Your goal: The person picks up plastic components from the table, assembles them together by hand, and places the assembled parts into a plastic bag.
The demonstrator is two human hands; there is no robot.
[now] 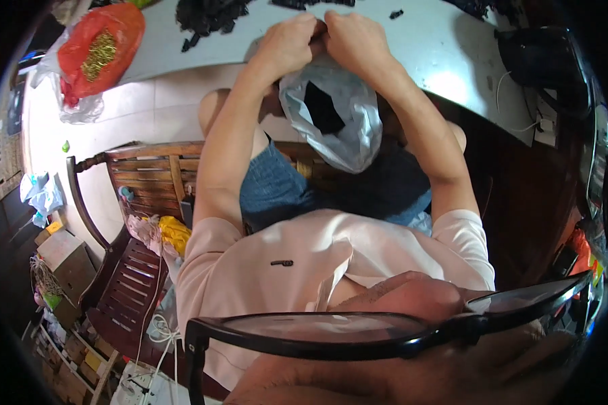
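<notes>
Grey bag (344, 121); red bag (98, 47) left.

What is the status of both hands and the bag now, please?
Left hand and right hand both pinch top of grey plastic bag. Bag hangs open over lap, dark item inside. Nothing blocking.

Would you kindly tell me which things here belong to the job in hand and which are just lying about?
In hand: left hand, right hand, clear plastic bag, black pieces on the table.
Lying about: red bag, wooden bench, cardboard boxes.
</notes>
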